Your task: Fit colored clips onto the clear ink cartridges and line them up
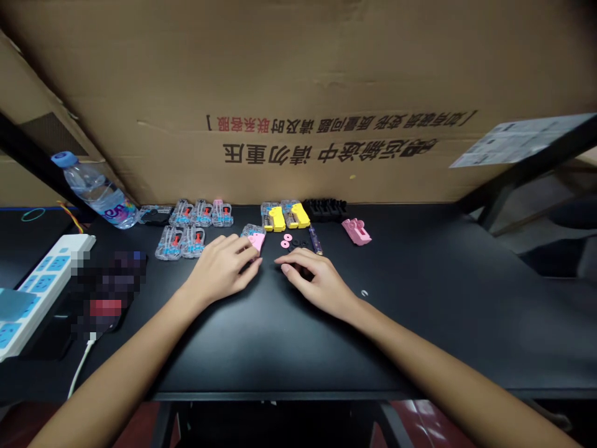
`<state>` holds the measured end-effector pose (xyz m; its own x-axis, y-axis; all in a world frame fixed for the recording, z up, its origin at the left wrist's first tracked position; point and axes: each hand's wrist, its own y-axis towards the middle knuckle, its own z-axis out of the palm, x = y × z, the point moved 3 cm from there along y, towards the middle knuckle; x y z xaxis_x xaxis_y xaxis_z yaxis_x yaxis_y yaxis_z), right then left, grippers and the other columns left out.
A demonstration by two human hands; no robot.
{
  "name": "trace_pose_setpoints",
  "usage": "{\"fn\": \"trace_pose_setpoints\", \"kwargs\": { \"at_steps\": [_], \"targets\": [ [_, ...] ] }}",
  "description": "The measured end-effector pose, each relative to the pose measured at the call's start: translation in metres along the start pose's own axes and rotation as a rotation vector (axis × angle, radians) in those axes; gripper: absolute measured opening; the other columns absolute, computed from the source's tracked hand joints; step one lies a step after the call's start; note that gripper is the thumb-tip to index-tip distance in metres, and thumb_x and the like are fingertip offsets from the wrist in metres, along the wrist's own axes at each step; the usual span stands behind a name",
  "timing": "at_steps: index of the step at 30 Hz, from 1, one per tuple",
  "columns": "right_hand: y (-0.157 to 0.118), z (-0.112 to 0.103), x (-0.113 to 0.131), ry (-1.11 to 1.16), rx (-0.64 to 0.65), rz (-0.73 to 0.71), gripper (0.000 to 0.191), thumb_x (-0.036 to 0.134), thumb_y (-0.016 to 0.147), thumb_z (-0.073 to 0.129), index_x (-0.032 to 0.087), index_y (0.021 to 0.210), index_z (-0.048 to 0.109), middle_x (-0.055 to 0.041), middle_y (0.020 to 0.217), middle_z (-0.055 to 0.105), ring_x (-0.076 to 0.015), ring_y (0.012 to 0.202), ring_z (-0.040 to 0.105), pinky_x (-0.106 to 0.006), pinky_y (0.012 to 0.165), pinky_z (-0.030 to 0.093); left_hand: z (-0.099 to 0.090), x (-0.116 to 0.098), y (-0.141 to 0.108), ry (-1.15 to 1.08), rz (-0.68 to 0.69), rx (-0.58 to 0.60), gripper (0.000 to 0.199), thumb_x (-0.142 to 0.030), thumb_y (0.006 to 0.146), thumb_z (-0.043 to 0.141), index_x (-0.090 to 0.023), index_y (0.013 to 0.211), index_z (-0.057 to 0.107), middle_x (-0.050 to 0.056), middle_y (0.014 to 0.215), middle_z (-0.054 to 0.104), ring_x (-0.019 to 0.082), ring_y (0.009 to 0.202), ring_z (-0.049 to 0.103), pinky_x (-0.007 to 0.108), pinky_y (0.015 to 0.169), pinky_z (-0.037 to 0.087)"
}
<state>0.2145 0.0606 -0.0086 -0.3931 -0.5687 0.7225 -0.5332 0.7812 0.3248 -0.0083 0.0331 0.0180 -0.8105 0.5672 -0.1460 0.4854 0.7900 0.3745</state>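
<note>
My left hand (224, 266) has its fingers on a clear packet with a pink piece (257, 240) at its near end. My right hand (321, 281) rests to the right, thumb and forefinger close together; anything between them is too small to make out. Just beyond it lie small pink rings (286, 241), dark rings (300, 243) and a purple stick-like piece (316, 241). Two clear packets with yellow pieces (277, 219) stand behind. To the left are several clear packets with red parts (202, 213). A pink moulded piece (357, 231) lies farther right.
A cardboard sheet (298, 74) rises behind the black table (261, 348). At the left are a water bottle (100, 193), a white power strip (46, 280) and a phone with a cable (112, 286). Black parts (325, 210) sit at the back.
</note>
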Motion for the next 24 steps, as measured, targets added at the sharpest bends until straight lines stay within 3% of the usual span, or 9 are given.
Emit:
{"fn": "trace_pose_setpoints", "kwargs": {
  "at_steps": [5,13,15,24],
  "targets": [
    [0.004,-0.016,-0.018,-0.030,-0.127,-0.005,0.022,0.034,0.104,0.062,0.024,0.109,0.081,-0.0074,0.104,0.078,-0.0243,0.093,0.069,-0.038,0.082,0.053,0.005,0.005,-0.002,0.022,0.012,0.007,0.031,-0.031,0.108,0.050,-0.018,0.097,0.076,0.009,0.100,0.072,0.023,0.090,0.064,0.035,0.081,0.049],
    [0.015,-0.066,-0.048,-0.269,-0.457,0.031,0.027,0.038,0.103,0.058,0.023,0.103,0.080,-0.0078,0.097,0.077,-0.0241,0.084,0.065,-0.041,0.082,0.052,0.014,0.014,-0.004,-0.025,-0.005,0.001,0.027,-0.029,0.108,0.048,-0.019,0.110,0.073,0.010,0.109,0.071,0.024,0.098,0.065,0.037,0.089,0.054],
    [0.015,-0.076,-0.057,-0.305,-0.503,0.056,0.029,0.038,0.102,0.056,0.022,0.105,0.080,-0.0098,0.099,0.078,-0.0251,0.084,0.064,-0.041,0.079,0.053,0.016,0.014,-0.004,-0.023,-0.005,0.010,0.026,-0.029,0.108,0.049,-0.019,0.110,0.072,0.010,0.110,0.071,0.025,0.099,0.064,0.039,0.089,0.054],
    [0.019,-0.117,-0.091,-0.521,-0.573,0.099,0.031,0.035,0.101,0.050,0.020,0.108,0.076,-0.0130,0.107,0.079,-0.0297,0.099,0.067,-0.045,0.096,0.053,0.014,0.015,-0.004,-0.095,-0.023,-0.009,0.021,-0.026,0.106,0.052,-0.019,0.114,0.070,0.010,0.115,0.072,0.025,0.103,0.066,0.040,0.091,0.056]
  ]
}}
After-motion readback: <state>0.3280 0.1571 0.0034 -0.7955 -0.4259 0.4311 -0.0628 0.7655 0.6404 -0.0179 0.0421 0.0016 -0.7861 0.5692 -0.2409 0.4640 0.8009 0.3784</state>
